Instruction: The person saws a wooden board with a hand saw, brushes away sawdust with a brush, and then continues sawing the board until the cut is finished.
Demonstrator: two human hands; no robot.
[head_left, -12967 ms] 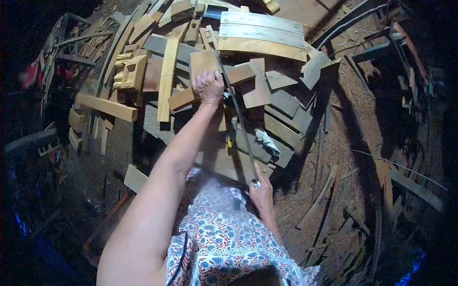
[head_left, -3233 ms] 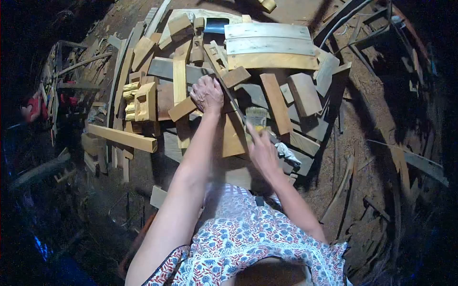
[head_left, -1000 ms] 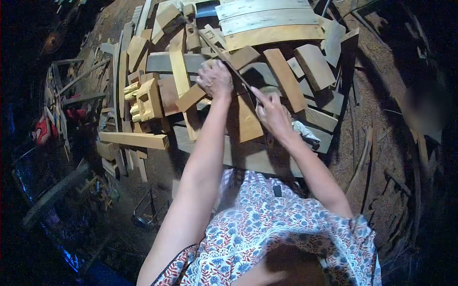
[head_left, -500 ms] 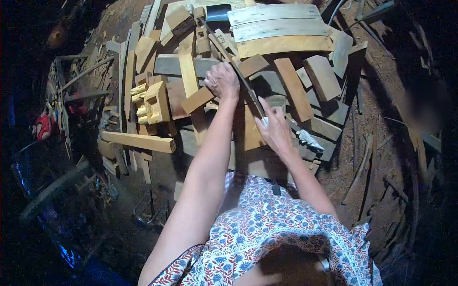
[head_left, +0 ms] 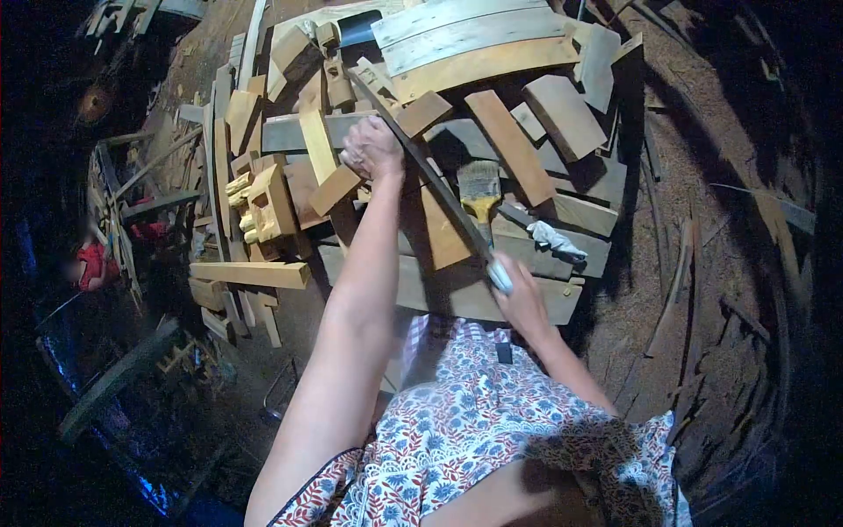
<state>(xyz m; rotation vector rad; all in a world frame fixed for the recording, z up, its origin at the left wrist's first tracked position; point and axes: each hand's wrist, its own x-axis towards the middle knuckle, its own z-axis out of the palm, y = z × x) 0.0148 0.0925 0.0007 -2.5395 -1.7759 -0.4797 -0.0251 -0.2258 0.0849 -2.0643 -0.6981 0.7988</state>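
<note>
Left hand (head_left: 374,149) outstretched, curled, hold unclear; right hand (head_left: 523,300) lower, grip closed round long dark tool (head_left: 450,202)

brush (head_left: 479,184) right of the tool (head_left: 441,191), left of the rag (head_left: 556,240)

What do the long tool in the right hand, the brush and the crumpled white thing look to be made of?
Long tool: probably steel, going by its thin, straight, dark grey blade; pale handle, material unclear.
Brush: dull, dusty-looking bristles, natural or synthetic; yellow lower part, perhaps painted wood or plastic.
Crumpled white thing: cloth or thin plastic; its soft folds fit either.
</note>
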